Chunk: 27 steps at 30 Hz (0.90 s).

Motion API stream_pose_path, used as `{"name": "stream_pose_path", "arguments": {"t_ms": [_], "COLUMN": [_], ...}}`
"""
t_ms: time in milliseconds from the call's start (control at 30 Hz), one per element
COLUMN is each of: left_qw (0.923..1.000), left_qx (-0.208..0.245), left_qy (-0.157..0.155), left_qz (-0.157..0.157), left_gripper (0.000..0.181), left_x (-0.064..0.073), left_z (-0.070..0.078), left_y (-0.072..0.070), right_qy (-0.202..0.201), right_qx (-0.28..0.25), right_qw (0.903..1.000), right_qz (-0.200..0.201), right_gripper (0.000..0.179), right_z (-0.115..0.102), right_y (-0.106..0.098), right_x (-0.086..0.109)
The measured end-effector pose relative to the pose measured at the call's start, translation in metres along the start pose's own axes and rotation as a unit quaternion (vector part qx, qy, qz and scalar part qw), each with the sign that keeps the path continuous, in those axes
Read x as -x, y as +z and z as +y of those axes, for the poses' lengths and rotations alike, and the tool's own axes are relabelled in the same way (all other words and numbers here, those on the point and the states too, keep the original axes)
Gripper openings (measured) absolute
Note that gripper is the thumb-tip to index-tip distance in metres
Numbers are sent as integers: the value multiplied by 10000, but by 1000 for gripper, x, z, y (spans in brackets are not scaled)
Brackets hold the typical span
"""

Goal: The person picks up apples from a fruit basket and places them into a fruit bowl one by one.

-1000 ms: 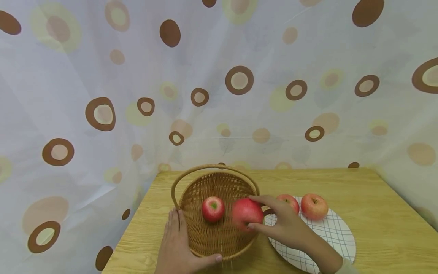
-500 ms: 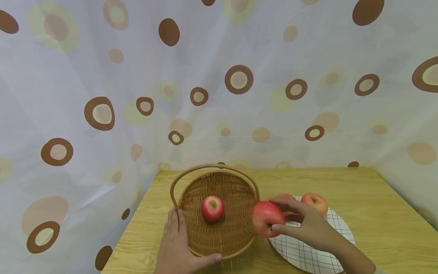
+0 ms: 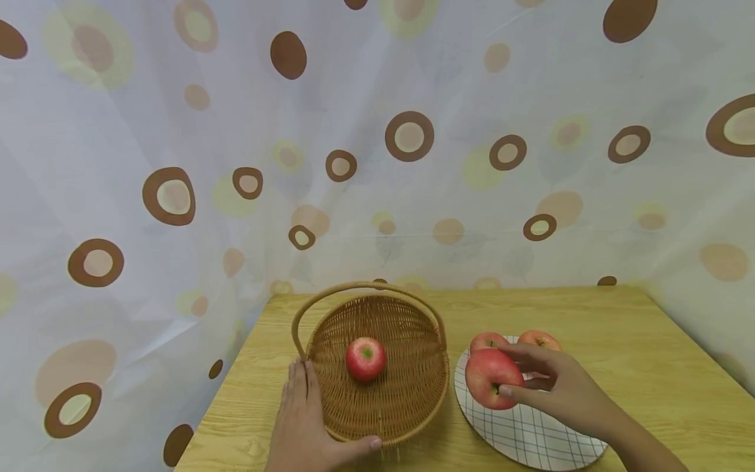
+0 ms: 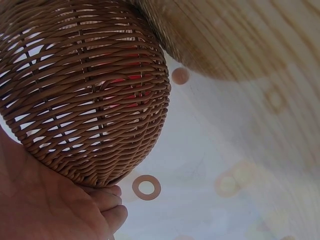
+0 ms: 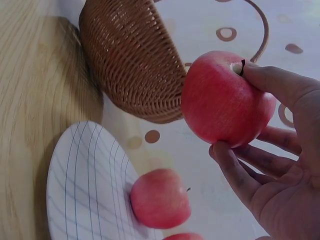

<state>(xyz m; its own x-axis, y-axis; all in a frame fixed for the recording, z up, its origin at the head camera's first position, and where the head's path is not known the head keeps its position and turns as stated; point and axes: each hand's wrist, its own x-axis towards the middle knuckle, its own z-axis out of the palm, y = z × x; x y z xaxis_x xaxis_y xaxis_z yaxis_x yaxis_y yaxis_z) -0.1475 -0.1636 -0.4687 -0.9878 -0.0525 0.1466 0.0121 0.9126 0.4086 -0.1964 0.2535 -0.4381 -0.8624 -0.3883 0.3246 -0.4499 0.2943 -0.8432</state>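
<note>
In the head view, my right hand (image 3: 566,393) holds a red apple (image 3: 489,379) above the plate, pinched between thumb and fingers. The right wrist view shows the thumb beside the stem of this apple (image 5: 225,100) and fingers under its other side. My left hand (image 3: 303,423) rests against the left side of a wicker basket (image 3: 409,393), fingers straight and thumb along its front rim. One apple (image 3: 366,359) lies inside the basket. The left wrist view has the palm (image 4: 50,210) against the woven wall.
A white plate (image 3: 531,439) with blue grid lines stands right of the basket. Two apples sit on it, a red apple (image 3: 485,341) and a paler apple (image 3: 538,339) partly behind my right hand. The basket handle (image 3: 366,285) arches up. A patterned curtain (image 3: 354,98) hangs behind the wooden table (image 3: 666,393).
My right hand has carried the apple from over the basket's right part rightward to above the plate. The left hand and the basket have stayed in place.
</note>
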Motion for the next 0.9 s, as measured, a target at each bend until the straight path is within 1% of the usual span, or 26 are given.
{"name": "stream_pose_path", "arguments": {"t_ms": [167,233,400,500,667,900], "left_qw": [10000,9999,9997,9998,10000,10000], "left_qx": [-14,0,56,82,89,66], "left_qy": [19,64,101,51,-12,21], "left_qz": [44,118,226,167,24,37], "left_gripper": [167,166,166,166,167,167], "left_x": [0,0,-1,-1,-2,-1], "left_z": [0,-1,-1,-1,-1,-1], "left_y": [1,2,2,1,1,2], "right_qy": [271,372,678,850,1157,1537], "right_qx": [-179,-44,594,854,1015,1054], "right_qw": [9994,9993,9959,9927,9881,9824], "right_qz": [-70,-42,36,59,35,-142], "right_gripper": [53,53,51,52,56,58], "right_z": [11,15,24,31,40,46], "right_y": [-10,-14,-25,-30,-37,-44], "right_x": [7,10,17,20,24,30]}}
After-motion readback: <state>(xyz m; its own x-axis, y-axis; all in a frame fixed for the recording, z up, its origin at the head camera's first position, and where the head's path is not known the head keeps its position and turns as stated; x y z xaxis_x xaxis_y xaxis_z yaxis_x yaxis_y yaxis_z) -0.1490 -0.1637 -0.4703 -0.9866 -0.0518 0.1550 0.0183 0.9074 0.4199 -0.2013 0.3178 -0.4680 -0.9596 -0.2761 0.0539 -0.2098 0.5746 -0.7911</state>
